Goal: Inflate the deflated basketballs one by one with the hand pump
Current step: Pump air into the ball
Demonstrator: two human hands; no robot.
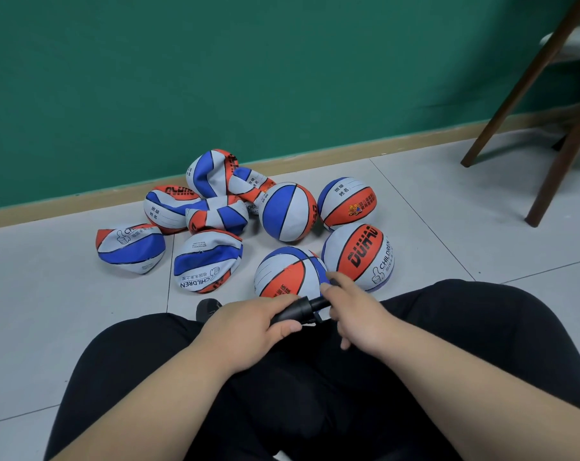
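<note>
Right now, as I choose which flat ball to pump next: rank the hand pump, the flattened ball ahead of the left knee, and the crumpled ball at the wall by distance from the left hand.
1. hand pump: gripped in the left hand itself, over the lap.
2. flattened ball: on the floor just ahead, slightly left.
3. crumpled ball: farthest back, by the skirting.

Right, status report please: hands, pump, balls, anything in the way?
Left hand grips pump; right hand pinches its end. Four round balls, deflated heap beside them, none being held. Nothing in the way.
</note>
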